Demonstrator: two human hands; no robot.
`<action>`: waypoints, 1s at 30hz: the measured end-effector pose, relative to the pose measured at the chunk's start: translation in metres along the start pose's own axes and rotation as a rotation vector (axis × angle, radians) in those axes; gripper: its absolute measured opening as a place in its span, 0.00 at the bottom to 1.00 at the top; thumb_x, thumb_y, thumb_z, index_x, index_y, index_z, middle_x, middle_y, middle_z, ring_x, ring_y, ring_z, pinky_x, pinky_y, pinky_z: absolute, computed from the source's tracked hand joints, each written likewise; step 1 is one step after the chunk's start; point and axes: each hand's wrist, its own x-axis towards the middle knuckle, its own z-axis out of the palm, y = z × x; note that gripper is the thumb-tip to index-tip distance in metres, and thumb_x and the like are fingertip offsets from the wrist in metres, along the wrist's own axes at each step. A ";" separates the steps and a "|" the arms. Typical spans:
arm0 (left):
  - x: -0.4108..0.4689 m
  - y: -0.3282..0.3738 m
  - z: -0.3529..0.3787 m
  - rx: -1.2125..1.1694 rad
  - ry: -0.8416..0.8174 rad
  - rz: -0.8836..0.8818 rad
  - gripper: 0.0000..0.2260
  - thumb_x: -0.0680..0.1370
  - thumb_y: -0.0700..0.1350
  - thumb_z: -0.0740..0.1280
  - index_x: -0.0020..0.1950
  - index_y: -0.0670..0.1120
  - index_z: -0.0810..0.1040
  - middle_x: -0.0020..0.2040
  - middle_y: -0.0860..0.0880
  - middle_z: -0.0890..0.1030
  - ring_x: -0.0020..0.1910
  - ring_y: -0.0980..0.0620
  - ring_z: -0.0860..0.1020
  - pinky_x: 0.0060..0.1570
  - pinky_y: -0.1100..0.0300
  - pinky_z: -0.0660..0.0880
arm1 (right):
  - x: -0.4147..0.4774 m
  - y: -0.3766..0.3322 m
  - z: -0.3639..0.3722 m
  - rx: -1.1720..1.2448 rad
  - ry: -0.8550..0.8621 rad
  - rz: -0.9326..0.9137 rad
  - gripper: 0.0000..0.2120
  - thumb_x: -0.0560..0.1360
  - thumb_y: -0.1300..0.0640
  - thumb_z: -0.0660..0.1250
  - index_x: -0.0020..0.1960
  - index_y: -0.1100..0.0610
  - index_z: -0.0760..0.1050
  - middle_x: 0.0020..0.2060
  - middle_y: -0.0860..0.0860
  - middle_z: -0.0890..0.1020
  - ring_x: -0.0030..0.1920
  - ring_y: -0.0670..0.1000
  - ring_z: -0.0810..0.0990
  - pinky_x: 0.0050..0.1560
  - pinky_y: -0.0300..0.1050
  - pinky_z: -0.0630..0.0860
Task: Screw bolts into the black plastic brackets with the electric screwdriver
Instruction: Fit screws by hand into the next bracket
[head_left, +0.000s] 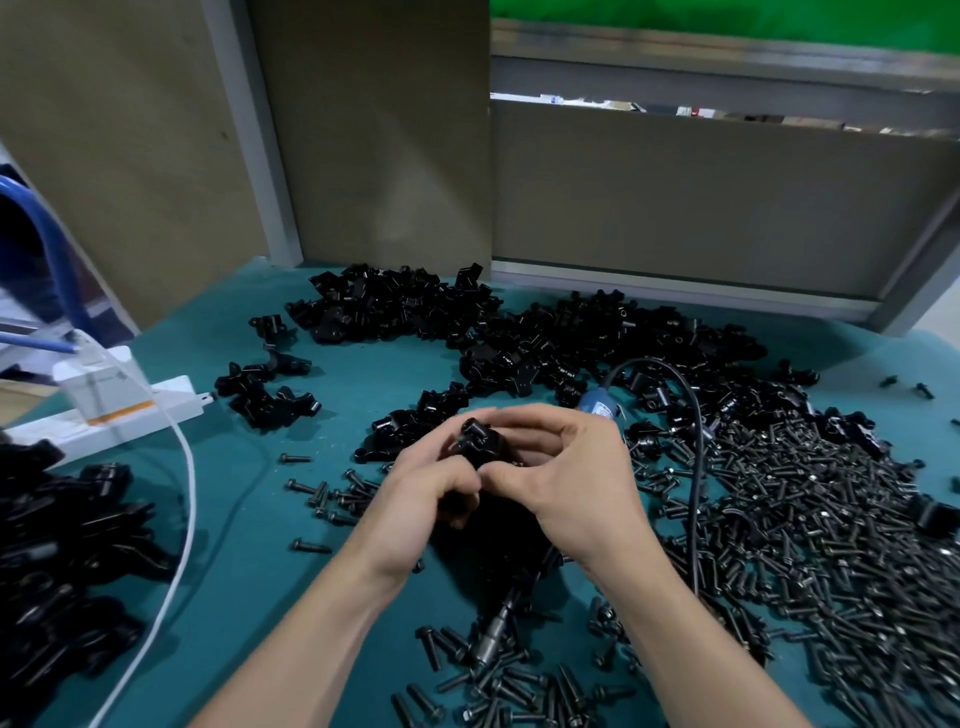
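Over the middle of the teal table, my left hand (431, 480) grips a black plastic bracket (475, 441) from below. My right hand (566, 467) curls over the bracket's right side, thumb and fingertips pinching at it; whether a bolt sits between them is hidden. The electric screwdriver (498, 623) lies on the table under my hands, metal tip pointing toward me, its blue rear end (597, 405) showing behind my right hand. A large heap of black bolts (810, 519) spreads on the right.
Unworked brackets (519, 332) are piled at the back. More brackets (62, 540) lie at the left edge. A white power strip (130, 410) and white cable (182, 519) lie left. The screwdriver's black cord (696, 467) arcs over the bolts. Loose bolts (332, 493) are scattered near my wrists.
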 end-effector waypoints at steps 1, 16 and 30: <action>-0.001 0.000 0.001 0.031 0.014 0.014 0.23 0.71 0.46 0.63 0.64 0.56 0.82 0.55 0.42 0.85 0.45 0.52 0.81 0.39 0.61 0.76 | 0.000 0.000 0.000 -0.007 0.019 0.004 0.21 0.64 0.67 0.82 0.49 0.45 0.87 0.44 0.44 0.89 0.47 0.44 0.88 0.53 0.49 0.85; 0.007 0.002 -0.012 -0.258 0.415 -0.024 0.14 0.68 0.55 0.74 0.49 0.52 0.90 0.47 0.48 0.88 0.35 0.55 0.81 0.33 0.66 0.78 | 0.004 0.011 0.002 -0.894 -0.029 -0.203 0.08 0.78 0.51 0.71 0.57 0.44 0.81 0.55 0.47 0.83 0.59 0.52 0.78 0.67 0.44 0.67; 0.011 -0.011 -0.016 -0.125 0.473 -0.056 0.11 0.80 0.54 0.70 0.54 0.49 0.88 0.41 0.53 0.84 0.32 0.56 0.75 0.30 0.67 0.71 | 0.002 0.005 0.000 -1.283 -0.251 -0.220 0.07 0.76 0.59 0.66 0.52 0.49 0.74 0.39 0.47 0.79 0.47 0.55 0.77 0.65 0.49 0.60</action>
